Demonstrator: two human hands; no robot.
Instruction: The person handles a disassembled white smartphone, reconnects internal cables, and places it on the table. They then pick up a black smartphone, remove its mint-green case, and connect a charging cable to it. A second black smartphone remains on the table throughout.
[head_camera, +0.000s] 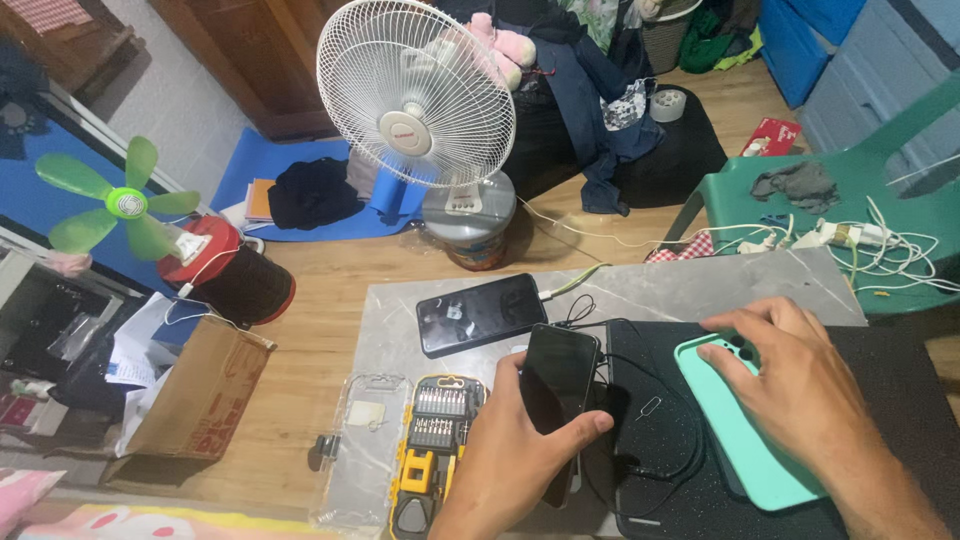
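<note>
Head view: over a grey table (700, 285), the left hand (510, 450) grips a black smartphone (555, 385), screen dark, while the right hand (800, 385) presses flat on a mint-green phone case (735, 430) (lying on a black mat (660, 440)), beside a yellow screwdriver-bit set (432, 445).

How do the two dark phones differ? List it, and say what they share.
1. The phone in the left hand is gripped; the other phone lies untouched on the grey table.
2. The held phone points lengthwise away from the camera; the lying phone sits crosswise.
3. The lying phone has a cable at its right end; none shows on the held one.
Both are dark slabs.
</note>
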